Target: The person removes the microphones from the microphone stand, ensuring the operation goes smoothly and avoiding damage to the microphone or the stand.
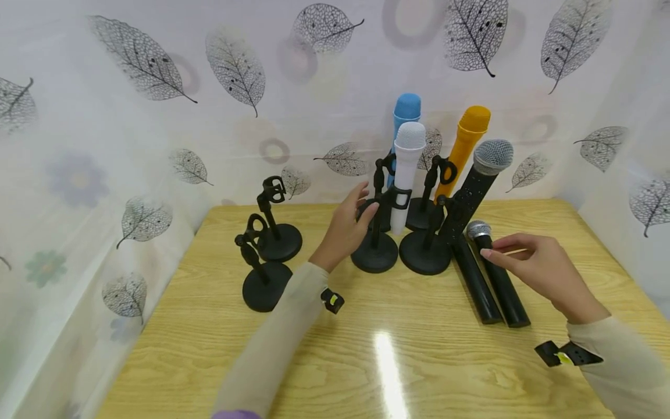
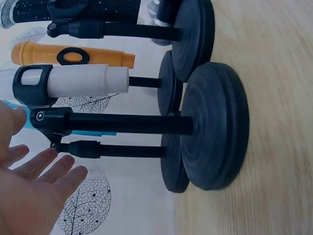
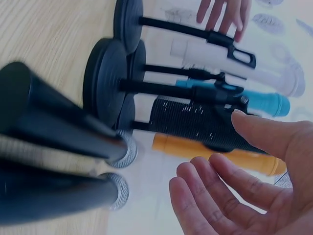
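Had left grip (image 1: pixel 342 228) apart beside the white microphone (image 1: pixel 406 169) in its stand (image 1: pixel 375 259), right grip (image 1: pixel 541 272) apart near the tilted speckled microphone (image 1: pixel 475 187), judging both light, stiff, perhaps slippery, best taken mid-length.

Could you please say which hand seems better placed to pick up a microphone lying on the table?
Probably the right hand: it is empty and close to the lying black microphones, while the left hand is farther, near the white microphone.
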Action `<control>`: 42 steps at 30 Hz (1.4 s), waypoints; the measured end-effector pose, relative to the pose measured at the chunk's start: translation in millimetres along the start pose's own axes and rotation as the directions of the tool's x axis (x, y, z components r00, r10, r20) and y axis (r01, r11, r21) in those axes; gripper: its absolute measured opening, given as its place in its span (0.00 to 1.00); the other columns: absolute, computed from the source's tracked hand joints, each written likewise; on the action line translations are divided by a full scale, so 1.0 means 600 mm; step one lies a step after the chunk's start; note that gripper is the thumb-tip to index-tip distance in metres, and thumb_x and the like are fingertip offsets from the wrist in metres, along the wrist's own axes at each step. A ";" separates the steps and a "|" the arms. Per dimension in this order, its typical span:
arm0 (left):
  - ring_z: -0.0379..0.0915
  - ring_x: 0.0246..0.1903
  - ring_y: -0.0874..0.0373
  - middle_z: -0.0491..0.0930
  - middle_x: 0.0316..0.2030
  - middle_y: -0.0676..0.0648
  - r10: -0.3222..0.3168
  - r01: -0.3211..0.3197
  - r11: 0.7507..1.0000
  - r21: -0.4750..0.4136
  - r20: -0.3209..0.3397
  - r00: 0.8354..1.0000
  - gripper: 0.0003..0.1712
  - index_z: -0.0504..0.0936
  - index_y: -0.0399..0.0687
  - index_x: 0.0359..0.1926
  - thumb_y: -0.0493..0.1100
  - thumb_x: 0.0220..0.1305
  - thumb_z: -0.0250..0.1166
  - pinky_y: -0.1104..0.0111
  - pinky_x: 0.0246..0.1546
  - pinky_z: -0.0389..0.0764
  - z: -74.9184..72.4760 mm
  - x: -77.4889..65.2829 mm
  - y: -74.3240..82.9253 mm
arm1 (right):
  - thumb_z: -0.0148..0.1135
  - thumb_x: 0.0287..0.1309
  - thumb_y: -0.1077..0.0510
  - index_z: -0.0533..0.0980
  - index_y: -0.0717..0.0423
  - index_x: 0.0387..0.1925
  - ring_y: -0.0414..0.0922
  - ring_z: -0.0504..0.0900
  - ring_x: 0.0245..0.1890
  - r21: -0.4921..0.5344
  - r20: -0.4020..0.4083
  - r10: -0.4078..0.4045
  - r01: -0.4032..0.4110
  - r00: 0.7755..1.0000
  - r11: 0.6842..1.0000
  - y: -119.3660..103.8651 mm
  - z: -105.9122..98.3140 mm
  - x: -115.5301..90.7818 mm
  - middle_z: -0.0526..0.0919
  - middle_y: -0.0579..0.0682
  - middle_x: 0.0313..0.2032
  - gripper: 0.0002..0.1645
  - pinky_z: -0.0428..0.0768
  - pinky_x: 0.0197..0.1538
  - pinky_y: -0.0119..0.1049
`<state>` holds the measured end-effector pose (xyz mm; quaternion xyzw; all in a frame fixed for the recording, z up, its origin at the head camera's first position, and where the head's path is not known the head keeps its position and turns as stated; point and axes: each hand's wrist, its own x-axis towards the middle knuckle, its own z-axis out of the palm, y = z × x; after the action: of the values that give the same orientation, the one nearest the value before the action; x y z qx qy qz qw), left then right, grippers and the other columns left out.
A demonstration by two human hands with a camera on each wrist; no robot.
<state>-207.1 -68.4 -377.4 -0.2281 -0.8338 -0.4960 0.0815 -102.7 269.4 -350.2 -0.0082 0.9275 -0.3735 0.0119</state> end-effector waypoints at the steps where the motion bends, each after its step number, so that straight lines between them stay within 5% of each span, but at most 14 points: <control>1: 0.68 0.67 0.44 0.68 0.69 0.37 0.004 -0.004 1.000 -0.009 -0.001 1.000 0.31 0.58 0.44 0.77 0.46 0.80 0.53 0.58 0.64 0.71 0.003 0.004 0.000 | 0.66 0.65 0.38 0.81 0.60 0.55 0.28 0.79 0.37 0.002 0.002 -0.001 0.001 1.000 1.000 -0.003 0.003 -0.002 0.79 0.64 0.57 0.32 0.78 0.38 0.38; 10: 0.72 0.62 0.52 0.73 0.65 0.41 -0.010 0.009 1.000 0.016 0.046 0.999 0.26 0.67 0.41 0.73 0.46 0.80 0.52 0.62 0.60 0.73 0.025 0.031 0.008 | 0.68 0.66 0.45 0.81 0.61 0.53 0.30 0.82 0.39 0.044 0.038 -0.107 0.105 0.994 0.993 -0.029 0.040 -0.017 0.85 0.59 0.49 0.26 0.81 0.39 0.30; 16: 0.76 0.59 0.52 0.77 0.62 0.42 -0.006 0.005 0.999 0.039 0.014 1.000 0.24 0.72 0.41 0.69 0.47 0.81 0.51 0.62 0.58 0.75 0.035 0.037 0.005 | 0.69 0.66 0.50 0.82 0.61 0.52 0.36 0.86 0.41 0.102 0.061 -0.199 0.192 0.978 0.976 -0.045 0.069 -0.017 0.86 0.56 0.47 0.21 0.82 0.41 0.29; 28: 0.77 0.60 0.52 0.80 0.60 0.43 0.056 -0.050 0.990 0.131 -0.041 0.998 0.22 0.78 0.41 0.64 0.47 0.79 0.55 0.63 0.59 0.76 0.033 0.032 -0.004 | 0.71 0.63 0.52 0.84 0.55 0.49 0.48 0.86 0.47 0.145 0.084 -0.275 0.261 0.958 0.954 -0.079 0.119 -0.030 0.86 0.50 0.47 0.16 0.83 0.48 0.35; 42: 0.81 0.55 0.49 0.82 0.57 0.39 0.144 -0.132 0.965 0.226 -0.036 0.989 0.22 0.79 0.36 0.62 0.46 0.77 0.57 0.63 0.56 0.78 0.019 0.010 -0.004 | 0.72 0.62 0.52 0.83 0.56 0.50 0.50 0.86 0.47 0.175 0.079 -0.295 0.278 0.952 0.944 -0.107 0.132 -0.023 0.86 0.51 0.48 0.18 0.83 0.49 0.41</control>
<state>-212.5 -57.9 -382.7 -0.2621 -0.8639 -0.3982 0.1626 -86.6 168.9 -362.6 -0.1615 0.8811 -0.4445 0.0063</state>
